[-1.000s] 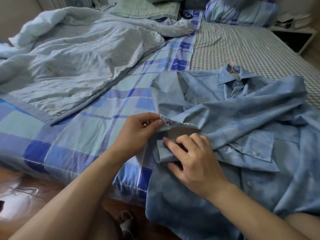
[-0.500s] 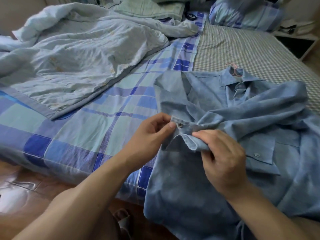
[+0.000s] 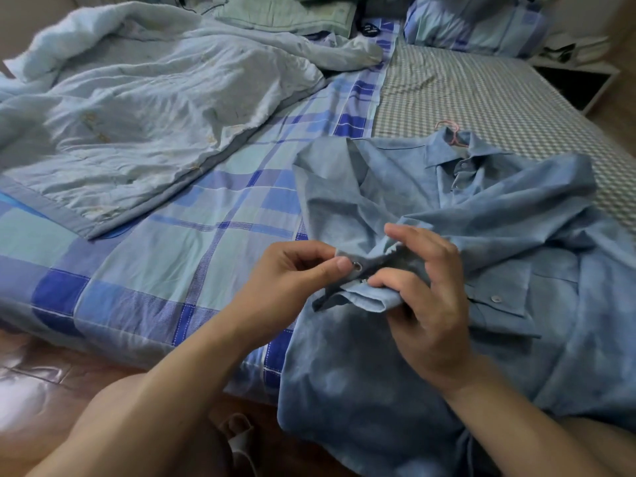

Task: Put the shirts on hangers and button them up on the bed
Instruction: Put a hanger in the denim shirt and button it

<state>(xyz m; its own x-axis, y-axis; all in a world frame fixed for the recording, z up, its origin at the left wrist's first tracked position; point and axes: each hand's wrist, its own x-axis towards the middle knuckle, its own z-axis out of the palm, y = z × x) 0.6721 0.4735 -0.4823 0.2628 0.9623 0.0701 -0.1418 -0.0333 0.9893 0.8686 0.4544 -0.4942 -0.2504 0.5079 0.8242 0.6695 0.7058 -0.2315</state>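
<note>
the blue shirt [image 3: 447, 270] lies on the near right part of the bed [image 3: 206, 218], its hem hanging over the near edge, a pink hanger [image 3: 452, 132] at its collar. the left hand [image 3: 292, 280] pinches the cuff [image 3: 361, 270] beside a metal snap; the right hand [image 3: 426, 297] holds the cuff's other fold with curled fingers. a pale quilt [image 3: 137, 108] lies far left.
</note>
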